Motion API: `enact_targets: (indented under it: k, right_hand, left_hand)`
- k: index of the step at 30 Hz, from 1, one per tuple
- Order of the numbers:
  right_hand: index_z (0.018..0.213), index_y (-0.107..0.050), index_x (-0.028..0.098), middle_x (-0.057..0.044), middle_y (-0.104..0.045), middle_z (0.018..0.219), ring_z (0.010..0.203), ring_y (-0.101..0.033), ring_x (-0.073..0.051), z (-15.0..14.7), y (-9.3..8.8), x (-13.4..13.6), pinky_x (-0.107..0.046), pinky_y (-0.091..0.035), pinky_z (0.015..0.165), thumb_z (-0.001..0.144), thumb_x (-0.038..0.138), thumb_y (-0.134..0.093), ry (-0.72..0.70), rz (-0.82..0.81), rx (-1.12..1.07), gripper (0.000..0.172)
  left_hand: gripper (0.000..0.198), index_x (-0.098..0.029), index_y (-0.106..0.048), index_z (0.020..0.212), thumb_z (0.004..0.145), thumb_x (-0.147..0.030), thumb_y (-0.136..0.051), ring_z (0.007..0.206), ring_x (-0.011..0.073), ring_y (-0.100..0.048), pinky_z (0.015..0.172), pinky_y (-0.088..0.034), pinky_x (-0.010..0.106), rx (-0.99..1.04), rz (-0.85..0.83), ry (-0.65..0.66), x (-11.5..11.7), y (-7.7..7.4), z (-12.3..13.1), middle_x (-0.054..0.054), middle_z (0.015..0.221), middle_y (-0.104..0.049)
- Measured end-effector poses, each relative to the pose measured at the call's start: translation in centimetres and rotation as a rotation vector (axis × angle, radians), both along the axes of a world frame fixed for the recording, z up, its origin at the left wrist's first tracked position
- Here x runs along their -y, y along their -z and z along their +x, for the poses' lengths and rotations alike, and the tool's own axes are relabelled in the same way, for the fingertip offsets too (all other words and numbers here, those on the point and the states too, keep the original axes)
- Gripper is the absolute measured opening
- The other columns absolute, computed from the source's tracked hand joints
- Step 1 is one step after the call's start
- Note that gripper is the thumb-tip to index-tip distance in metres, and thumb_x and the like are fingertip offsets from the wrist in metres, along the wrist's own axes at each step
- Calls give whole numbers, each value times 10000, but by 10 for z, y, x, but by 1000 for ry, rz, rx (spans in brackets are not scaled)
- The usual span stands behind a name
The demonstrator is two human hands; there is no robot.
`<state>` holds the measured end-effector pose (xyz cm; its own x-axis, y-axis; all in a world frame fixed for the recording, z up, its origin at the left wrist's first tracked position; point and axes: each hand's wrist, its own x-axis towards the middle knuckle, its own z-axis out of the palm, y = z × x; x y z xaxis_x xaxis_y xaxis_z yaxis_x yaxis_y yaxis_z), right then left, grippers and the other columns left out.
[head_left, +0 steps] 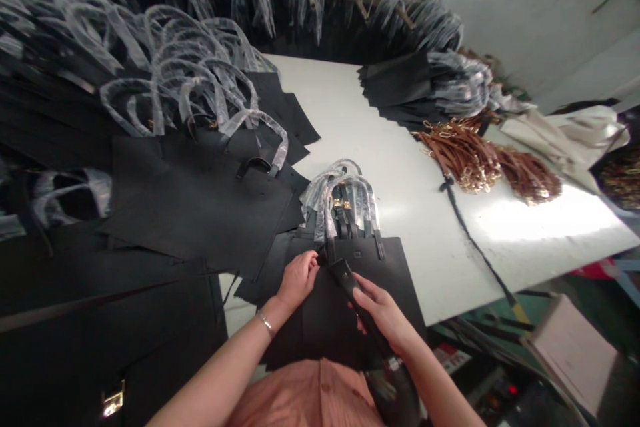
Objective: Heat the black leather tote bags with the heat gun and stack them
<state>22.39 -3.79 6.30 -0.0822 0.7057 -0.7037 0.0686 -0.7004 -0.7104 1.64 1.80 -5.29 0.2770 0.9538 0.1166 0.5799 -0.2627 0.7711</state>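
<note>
In front of me lie black bag panels [380, 280] in a stack, with plastic-wrapped handles [373, 203] and gold-coloured clasps [341, 203] at their far edge. My left hand [299, 277] is closed in a pinch at the upper part of the top panel, beside a handle's black end; what its fingers hold is too small to make out. My right hand [377, 310] is wrapped round a long black object with a squared tip [342, 269]. That tip points toward my left fingertips, over the panel. The object's lower end runs down toward my body, and its exact kind is unclear.
Large black panels [200, 207] with wrapped handles pile up on the left. On the white table [400, 213], brown straps with gold clips [465, 157] and a further stack of black panels [400, 83] lie beyond. A black cord [475, 240] crosses the right side.
</note>
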Motion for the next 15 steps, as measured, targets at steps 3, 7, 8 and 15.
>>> enact_targets:
  k: [3, 7, 8, 15]
  right_hand:
    - [1452, -473, 206, 8, -636, 761, 444, -545, -95, -13, 12, -8, -232, -432, 419, 828, 527, -634, 18, 17, -2, 720]
    - [1464, -459, 178, -5, -659, 781, 475, -547, -104, -21, 17, -18, -247, -447, 443, 802, 562, -648, 166, 132, 111, 788]
    - [1471, -452, 184, -4, -663, 790, 483, -545, -102, -20, 16, -18, -248, -450, 454, 801, 568, -650, 193, 154, 126, 797]
    - [1466, -462, 179, -5, -661, 794, 466, -541, -97, -16, 15, -9, -244, -434, 441, 805, 562, -646, 29, 52, 55, 786]
  left_hand:
    - [273, -183, -506, 1168, 901, -141, -547, 800, 178, -606, 804, -506, 342, 25, -74, -2, -3, -3, -2, 21, 874, -646]
    - [314, -189, -487, 1181, 879, -128, -549, 803, 178, -606, 804, -503, 343, 24, -106, -4, -5, -5, -1, 19, 877, -645]
    - [314, -190, -486, 1178, 876, -131, -551, 799, 178, -606, 800, -503, 342, 23, -111, -9, -5, -5, 0, 18, 875, -645]
    - [308, -198, -488, 1176, 878, -124, -515, 807, 182, -618, 797, -504, 342, 9, -89, -3, -5, -5, 0, 21, 864, -648]
